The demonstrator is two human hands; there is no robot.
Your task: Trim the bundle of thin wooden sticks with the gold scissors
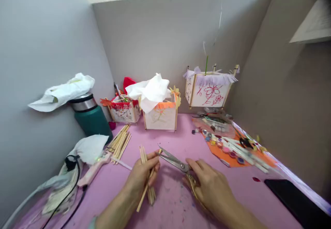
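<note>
Gripping a bundle of wooden sticks (147, 174) at 6 o'clock, the left hand (142, 175) has fingers curled tight around them; right hand (209, 184) at 5 o'clock is closed on the handles of scissors (174, 162), blades parted around one stick's tip; loose stick pile (120, 143) at 9 o'clock; paper lanterns (161, 113) at 12 o'clock; paint pots (219, 143) at 2 o'clock on the pink table (170, 205).
</note>
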